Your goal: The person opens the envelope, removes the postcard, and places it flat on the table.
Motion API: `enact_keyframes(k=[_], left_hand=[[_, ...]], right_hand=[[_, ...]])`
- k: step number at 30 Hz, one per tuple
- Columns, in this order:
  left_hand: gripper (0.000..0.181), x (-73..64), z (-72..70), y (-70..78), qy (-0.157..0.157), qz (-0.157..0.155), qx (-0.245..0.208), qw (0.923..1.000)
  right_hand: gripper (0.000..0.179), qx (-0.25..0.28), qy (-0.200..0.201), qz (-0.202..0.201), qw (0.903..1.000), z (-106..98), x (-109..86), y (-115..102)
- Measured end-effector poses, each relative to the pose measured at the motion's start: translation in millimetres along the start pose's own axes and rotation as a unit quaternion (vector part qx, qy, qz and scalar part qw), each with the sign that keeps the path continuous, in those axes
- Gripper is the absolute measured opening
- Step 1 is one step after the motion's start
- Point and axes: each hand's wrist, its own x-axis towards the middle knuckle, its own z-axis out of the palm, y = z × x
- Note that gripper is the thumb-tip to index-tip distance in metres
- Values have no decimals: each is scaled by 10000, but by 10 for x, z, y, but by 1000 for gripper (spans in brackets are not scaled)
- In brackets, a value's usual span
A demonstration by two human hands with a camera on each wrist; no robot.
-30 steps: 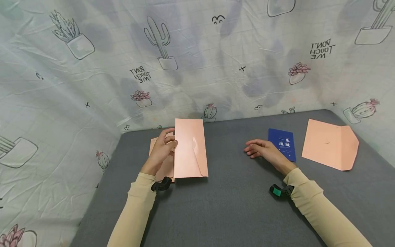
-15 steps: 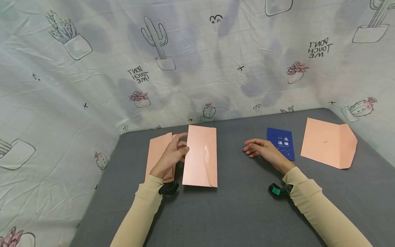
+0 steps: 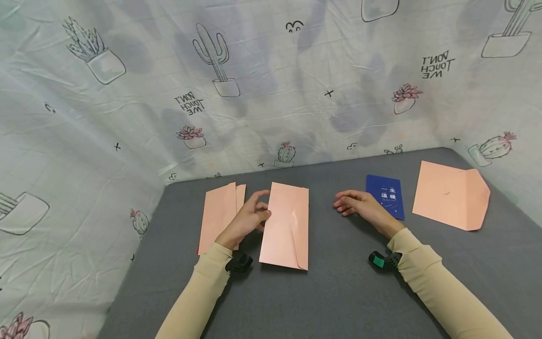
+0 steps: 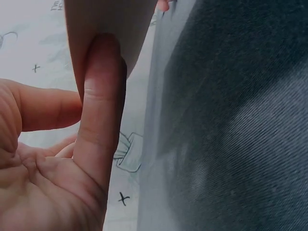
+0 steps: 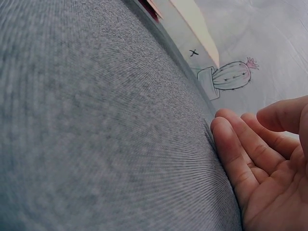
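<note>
A pink envelope [image 3: 284, 226] is pinched along its left edge by my left hand [image 3: 245, 217], raised a little above the grey table in the head view. The left wrist view shows the thumb on one side of the envelope [image 4: 113, 24] and a finger on the other. My right hand [image 3: 359, 207] rests on the table with loosely curled fingers and holds nothing. Beside it lies a blue card [image 3: 386, 195] with white characters, partly covered by that hand. In the right wrist view the fingers [image 5: 250, 149] lie against the cloth, free of any object.
More pink envelopes [image 3: 218, 214] lie in a small stack at the left, partly behind my left hand. At the far right an envelope [image 3: 444, 195] lies with its flap open. A patterned curtain [image 3: 262, 84] hangs behind the grey table [image 3: 322, 301].
My left hand has carried the envelope rightward and nearer to me, away from the stack, uncovering more of the stack. The right hand stays still.
</note>
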Motion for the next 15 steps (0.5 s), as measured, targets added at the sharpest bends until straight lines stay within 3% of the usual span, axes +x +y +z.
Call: enact_keyframes(k=[15], left_hand=[[73,6,87,-43,-651,-396,-116,9970]], right_hand=[[42,-69,10,42,10000,7,-3,-8]])
